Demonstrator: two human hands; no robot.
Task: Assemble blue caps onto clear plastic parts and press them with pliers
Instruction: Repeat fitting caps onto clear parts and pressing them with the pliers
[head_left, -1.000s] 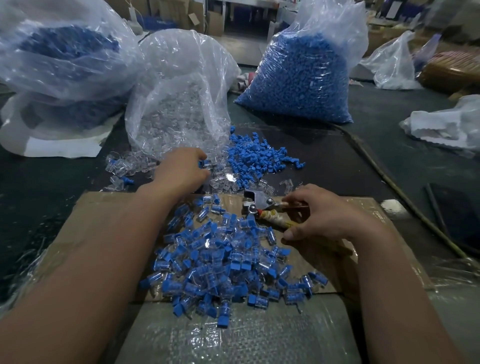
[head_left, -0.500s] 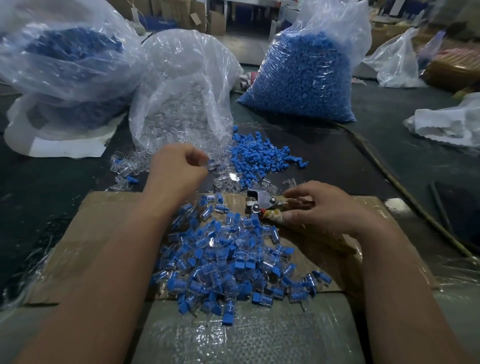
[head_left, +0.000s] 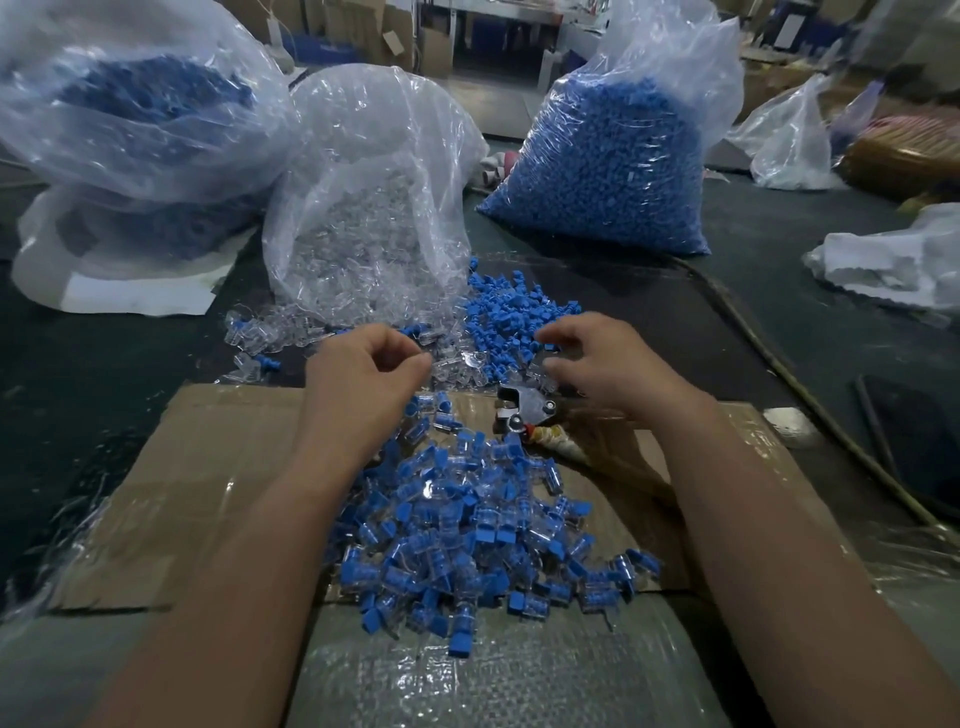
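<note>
My left hand (head_left: 363, 374) hovers at the far edge of the cardboard sheet (head_left: 208, 493), its curled fingers and thumb pinching a small clear plastic part. My right hand (head_left: 613, 364) reaches over the loose blue caps (head_left: 509, 317) with fingers spread and holds nothing. The pliers (head_left: 519, 410) lie on the cardboard just under and left of that hand, their wrapped handle pointing back toward me. Loose clear parts (head_left: 457, 369) lie between the two hands. A heap of capped pieces (head_left: 478, 525) covers the middle of the cardboard.
Behind the loose parts stands an open bag of clear parts (head_left: 374, 208), with a full bag of blue caps (head_left: 608, 166) to its right. Another big bag (head_left: 130, 104) fills the far left. A crumpled white bag (head_left: 893, 265) and a thin rod (head_left: 779, 364) lie right.
My right hand let go of the pliers and moved forward over the blue caps. My left hand drew back from the clear parts with its fingers curled.
</note>
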